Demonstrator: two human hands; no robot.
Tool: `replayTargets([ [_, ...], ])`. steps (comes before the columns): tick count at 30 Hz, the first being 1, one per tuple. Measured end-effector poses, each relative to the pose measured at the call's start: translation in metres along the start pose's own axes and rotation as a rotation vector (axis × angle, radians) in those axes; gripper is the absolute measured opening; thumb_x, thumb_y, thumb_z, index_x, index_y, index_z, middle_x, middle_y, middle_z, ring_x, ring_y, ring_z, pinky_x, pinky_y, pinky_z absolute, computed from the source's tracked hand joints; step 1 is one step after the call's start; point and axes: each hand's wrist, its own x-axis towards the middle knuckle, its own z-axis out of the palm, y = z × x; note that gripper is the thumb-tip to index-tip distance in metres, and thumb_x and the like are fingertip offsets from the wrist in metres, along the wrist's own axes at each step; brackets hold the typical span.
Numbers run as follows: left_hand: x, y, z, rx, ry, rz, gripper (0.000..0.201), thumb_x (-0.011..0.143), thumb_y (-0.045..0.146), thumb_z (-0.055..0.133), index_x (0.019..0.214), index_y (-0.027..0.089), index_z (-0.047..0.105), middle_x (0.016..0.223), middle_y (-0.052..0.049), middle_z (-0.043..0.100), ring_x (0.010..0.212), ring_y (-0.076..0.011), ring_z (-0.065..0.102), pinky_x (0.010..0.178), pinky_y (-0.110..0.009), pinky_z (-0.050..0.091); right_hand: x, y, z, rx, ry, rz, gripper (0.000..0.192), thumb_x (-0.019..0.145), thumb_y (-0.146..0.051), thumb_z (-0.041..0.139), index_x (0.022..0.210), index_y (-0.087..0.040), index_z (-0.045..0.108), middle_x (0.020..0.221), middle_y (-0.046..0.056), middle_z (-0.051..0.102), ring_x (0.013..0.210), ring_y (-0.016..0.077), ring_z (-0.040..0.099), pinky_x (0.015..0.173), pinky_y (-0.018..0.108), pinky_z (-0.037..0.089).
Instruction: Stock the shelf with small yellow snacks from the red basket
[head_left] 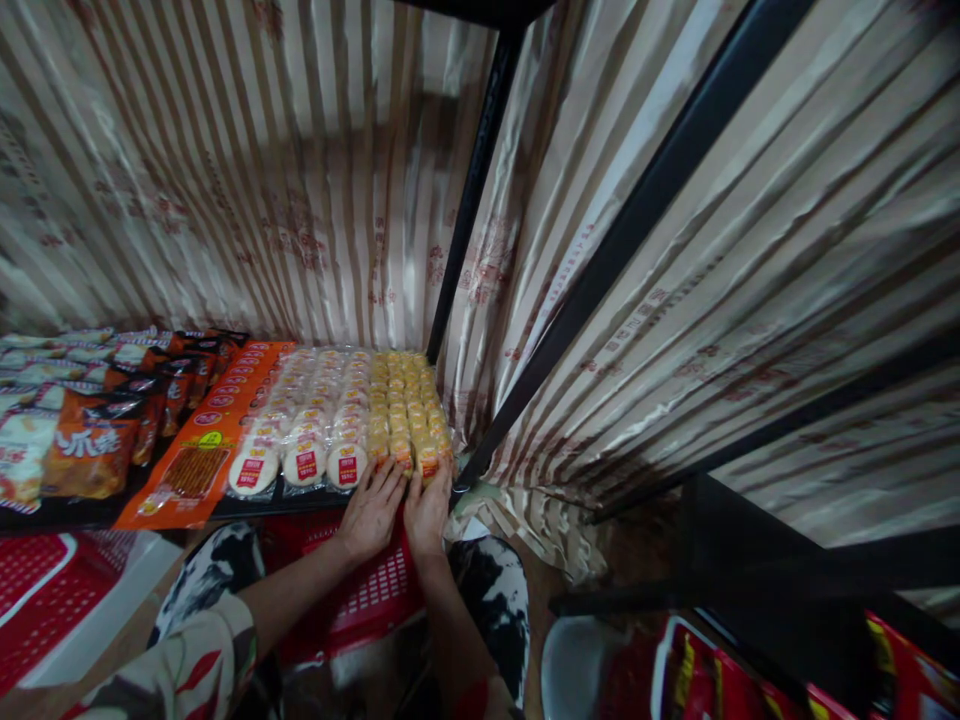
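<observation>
Snack rows (409, 410) on shelf (75, 512) (front edge)

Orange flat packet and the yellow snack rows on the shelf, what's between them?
In the head view, rows of round white cakes with red labels lie between the orange packet and the yellow rows.

Orange snack packs (196, 455) and dark-orange bags (90, 440) are lying along the shelf's left. A striped curtain (300, 180) is hanging behind, and a red basket (34, 590) is sitting below.

Glossy clear plastic wraps the round cakes (330, 420); matt black metal shelf frame (480, 170); shiny striped curtain (225, 180).
</observation>
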Motion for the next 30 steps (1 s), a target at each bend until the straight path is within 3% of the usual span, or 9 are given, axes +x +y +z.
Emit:
replayTargets([
  [10, 0.0, -0.001, 0.0, -0.015, -0.002, 0.008, 0.05, 0.079, 0.029, 0.049, 0.126, 0.011, 0.051, 0.14, -0.011, 0.043, 0.135, -0.0279, 0.025, 0.113, -0.047, 0.008, 0.005, -0.01, -0.005, -0.001, -0.067, 0.053, 0.047, 0.088, -0.031, 0.037, 0.127, -0.005, 0.038, 0.132, 0.024, 0.043, 0.128, 0.0263, 0.037, 0.103, 0.045, 0.033],
  [17, 0.0, -0.001, -0.002, -0.036, 0.008, 0.001, 0.049, 0.08, 0.026, 0.047, 0.127, 0.01, 0.051, 0.139, -0.013, 0.044, 0.134, -0.0279, 0.027, 0.113, -0.046, 0.01, 0.003, -0.004, -0.005, 0.071, -0.037, 0.093, 0.047, 0.087, -0.032, 0.038, 0.126, -0.006, 0.037, 0.131, 0.023, 0.043, 0.127, 0.0262, 0.037, 0.104, 0.044, 0.032],
  [30, -0.002, 0.001, -0.005, -0.045, -0.006, 0.005, 0.053, 0.078, 0.026, 0.049, 0.128, 0.007, 0.048, 0.141, -0.015, 0.041, 0.135, -0.0285, 0.026, 0.112, -0.046, 0.013, -0.007, 0.004, -0.011, 0.058, -0.043, 0.006, 0.045, 0.091, -0.033, 0.034, 0.127, -0.007, 0.038, 0.127, 0.022, 0.047, 0.123, 0.0238, 0.042, 0.102, 0.042, 0.035],
])
